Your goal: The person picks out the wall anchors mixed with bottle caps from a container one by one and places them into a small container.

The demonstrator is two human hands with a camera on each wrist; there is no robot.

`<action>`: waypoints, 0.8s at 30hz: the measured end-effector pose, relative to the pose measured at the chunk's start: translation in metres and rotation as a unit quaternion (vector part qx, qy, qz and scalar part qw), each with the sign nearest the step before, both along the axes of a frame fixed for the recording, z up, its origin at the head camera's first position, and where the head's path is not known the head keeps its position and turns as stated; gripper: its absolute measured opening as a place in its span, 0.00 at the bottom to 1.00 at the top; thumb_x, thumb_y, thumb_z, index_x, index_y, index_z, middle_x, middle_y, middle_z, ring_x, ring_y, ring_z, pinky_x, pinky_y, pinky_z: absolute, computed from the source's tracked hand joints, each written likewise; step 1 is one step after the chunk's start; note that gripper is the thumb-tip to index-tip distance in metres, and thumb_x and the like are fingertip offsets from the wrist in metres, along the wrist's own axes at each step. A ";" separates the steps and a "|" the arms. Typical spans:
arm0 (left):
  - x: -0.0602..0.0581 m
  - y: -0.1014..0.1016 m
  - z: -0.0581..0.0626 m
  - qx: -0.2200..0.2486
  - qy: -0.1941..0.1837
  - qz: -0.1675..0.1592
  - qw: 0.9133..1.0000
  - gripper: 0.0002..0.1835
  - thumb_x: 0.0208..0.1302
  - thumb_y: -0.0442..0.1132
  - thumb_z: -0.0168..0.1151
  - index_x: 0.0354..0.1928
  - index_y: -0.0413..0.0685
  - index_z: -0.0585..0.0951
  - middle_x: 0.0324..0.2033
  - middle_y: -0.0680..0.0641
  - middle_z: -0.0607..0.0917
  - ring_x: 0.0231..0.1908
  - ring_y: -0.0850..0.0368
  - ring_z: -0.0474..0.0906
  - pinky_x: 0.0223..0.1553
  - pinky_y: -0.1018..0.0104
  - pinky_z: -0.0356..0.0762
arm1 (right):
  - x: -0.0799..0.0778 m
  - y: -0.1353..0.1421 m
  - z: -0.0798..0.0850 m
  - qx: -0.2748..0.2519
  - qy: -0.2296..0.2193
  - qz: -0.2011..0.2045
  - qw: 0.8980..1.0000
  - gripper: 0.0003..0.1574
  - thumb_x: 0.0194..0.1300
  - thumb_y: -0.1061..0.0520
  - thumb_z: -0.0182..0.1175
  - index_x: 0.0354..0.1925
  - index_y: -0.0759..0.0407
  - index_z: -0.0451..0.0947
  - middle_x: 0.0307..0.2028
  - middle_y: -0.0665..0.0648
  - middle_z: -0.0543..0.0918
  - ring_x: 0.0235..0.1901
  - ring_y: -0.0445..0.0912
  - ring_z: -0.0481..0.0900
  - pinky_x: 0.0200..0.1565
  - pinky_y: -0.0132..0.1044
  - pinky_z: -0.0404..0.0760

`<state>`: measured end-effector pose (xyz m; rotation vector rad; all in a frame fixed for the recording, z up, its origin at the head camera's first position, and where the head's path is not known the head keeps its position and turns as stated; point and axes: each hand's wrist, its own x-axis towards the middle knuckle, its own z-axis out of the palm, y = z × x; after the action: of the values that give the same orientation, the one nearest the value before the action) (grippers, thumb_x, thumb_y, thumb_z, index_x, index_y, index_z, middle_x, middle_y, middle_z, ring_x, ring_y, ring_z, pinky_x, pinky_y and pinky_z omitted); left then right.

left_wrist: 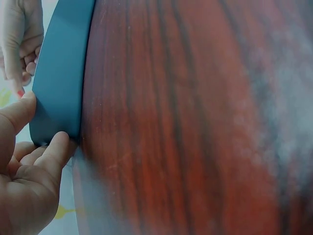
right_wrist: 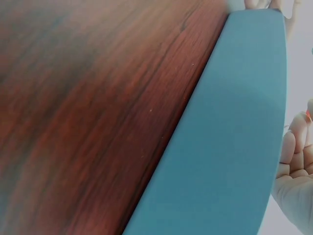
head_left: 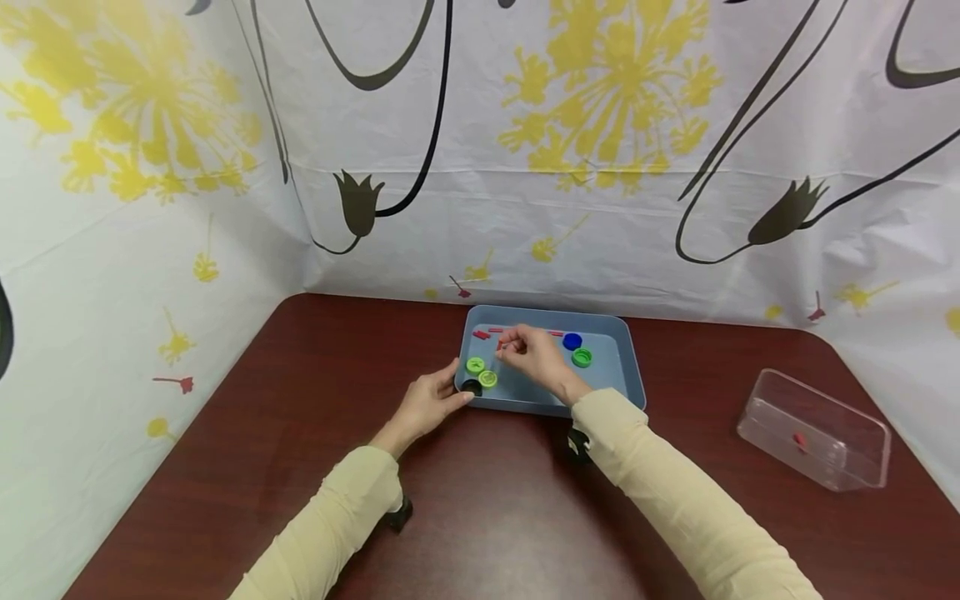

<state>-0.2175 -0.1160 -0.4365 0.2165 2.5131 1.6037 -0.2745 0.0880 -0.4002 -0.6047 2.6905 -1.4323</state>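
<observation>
A blue-grey tray point(head_left: 551, 406) lies on the table. My left hand point(head_left: 423, 404) holds its front left corner, with the thumb at the rim and fingers against the outer wall point(left_wrist: 61, 73). Over the tray, my right hand point(head_left: 534, 354) pinches a small red piece point(head_left: 500, 345), mostly hidden by the fingertips; its kind cannot be told. Near my left hand in the tray are two light green caps point(head_left: 476, 365) and a black cap point(head_left: 472, 387). A blue cap point(head_left: 572, 341) and a green cap point(head_left: 582, 357) lie right of my right hand.
More small red pieces point(head_left: 482, 334) lie along the tray's far side. On the table's right stands a clear plastic box point(head_left: 813, 433) with a red piece point(head_left: 800, 442) showing in it. A patterned white sheet point(head_left: 480, 150) hangs behind the dark wooden table point(head_left: 480, 500).
</observation>
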 end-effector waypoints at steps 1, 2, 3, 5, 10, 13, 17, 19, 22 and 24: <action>0.000 0.000 0.000 0.001 0.000 0.000 1.000 0.37 0.62 0.40 0.63 0.70 0.44 0.58 0.69 0.43 0.62 0.62 0.50 0.69 0.55 0.60 0.74 | 0.001 0.002 0.000 -0.004 0.003 -0.002 1.000 0.10 0.61 0.62 0.62 0.41 0.65 0.78 0.30 0.58 0.81 0.27 0.42 0.76 0.30 0.30 0.76; 0.000 0.000 0.000 0.002 -0.002 0.000 1.000 0.37 0.62 0.40 0.63 0.70 0.44 0.58 0.69 0.43 0.62 0.62 0.50 0.68 0.55 0.60 0.74 | 0.003 0.003 0.001 -0.010 0.007 -0.002 1.000 0.10 0.61 0.61 0.63 0.41 0.65 0.78 0.29 0.58 0.81 0.27 0.41 0.76 0.30 0.30 0.76; 0.000 -0.001 0.000 0.002 -0.003 -0.001 1.000 0.38 0.62 0.41 0.63 0.71 0.45 0.58 0.69 0.43 0.62 0.62 0.50 0.68 0.55 0.60 0.74 | 0.005 0.005 0.001 -0.011 0.009 -0.006 1.000 0.10 0.61 0.61 0.63 0.41 0.65 0.78 0.29 0.58 0.82 0.27 0.41 0.76 0.30 0.30 0.76; 0.001 -0.001 0.001 0.002 0.003 -0.005 1.000 0.38 0.62 0.42 0.63 0.71 0.44 0.58 0.69 0.42 0.62 0.62 0.49 0.68 0.55 0.60 0.74 | 0.008 0.010 0.003 -0.014 0.015 -0.011 1.000 0.12 0.61 0.60 0.63 0.42 0.66 0.78 0.29 0.58 0.82 0.27 0.41 0.77 0.30 0.30 0.76; 0.003 -0.002 0.002 -0.008 0.016 -0.015 1.000 0.38 0.63 0.45 0.62 0.70 0.42 0.58 0.68 0.39 0.61 0.62 0.46 0.68 0.54 0.62 0.75 | 0.013 0.024 0.002 -0.017 0.034 -0.035 0.999 0.14 0.60 0.60 0.64 0.42 0.68 0.78 0.27 0.57 0.81 0.25 0.41 0.76 0.29 0.30 0.76; 0.004 -0.001 0.003 -0.010 0.006 -0.012 1.000 0.37 0.63 0.43 0.62 0.71 0.44 0.58 0.69 0.41 0.61 0.63 0.46 0.67 0.55 0.60 0.75 | 0.015 0.034 0.001 -0.033 0.047 -0.048 0.997 0.14 0.59 0.62 0.64 0.42 0.69 0.78 0.26 0.58 0.81 0.24 0.39 0.75 0.28 0.27 0.75; 0.004 -0.001 0.003 -0.003 -0.007 -0.004 1.000 0.37 0.63 0.41 0.62 0.71 0.46 0.58 0.69 0.44 0.61 0.63 0.48 0.67 0.56 0.59 0.73 | 0.017 0.049 0.001 -0.059 0.049 -0.058 0.995 0.13 0.59 0.63 0.64 0.42 0.70 0.77 0.27 0.61 0.81 0.24 0.37 0.74 0.27 0.25 0.74; 0.004 -0.001 0.003 -0.003 -0.004 -0.004 1.000 0.37 0.63 0.43 0.62 0.71 0.46 0.58 0.69 0.43 0.61 0.63 0.47 0.67 0.56 0.59 0.73 | 0.020 0.057 0.003 -0.060 0.047 -0.067 0.995 0.13 0.60 0.62 0.64 0.42 0.69 0.77 0.28 0.61 0.80 0.25 0.36 0.74 0.27 0.25 0.75; 0.005 -0.002 0.004 -0.013 0.013 -0.009 1.000 0.37 0.63 0.45 0.62 0.71 0.44 0.59 0.68 0.40 0.62 0.62 0.45 0.68 0.54 0.60 0.75 | 0.024 0.069 0.007 -0.051 0.046 -0.082 0.994 0.13 0.61 0.60 0.64 0.42 0.67 0.77 0.28 0.60 0.80 0.26 0.37 0.73 0.27 0.25 0.74; 0.005 -0.001 0.005 -0.012 0.014 -0.009 1.000 0.37 0.63 0.44 0.62 0.71 0.43 0.59 0.68 0.40 0.62 0.62 0.45 0.68 0.54 0.60 0.75 | 0.027 0.078 0.009 -0.041 0.050 -0.094 0.994 0.14 0.61 0.59 0.64 0.43 0.66 0.77 0.29 0.59 0.80 0.26 0.36 0.73 0.27 0.24 0.73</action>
<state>-0.2122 -0.1173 -0.4319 0.2592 2.5424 1.5727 -0.2476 0.1660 -0.3910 -0.4481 2.8441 -1.6045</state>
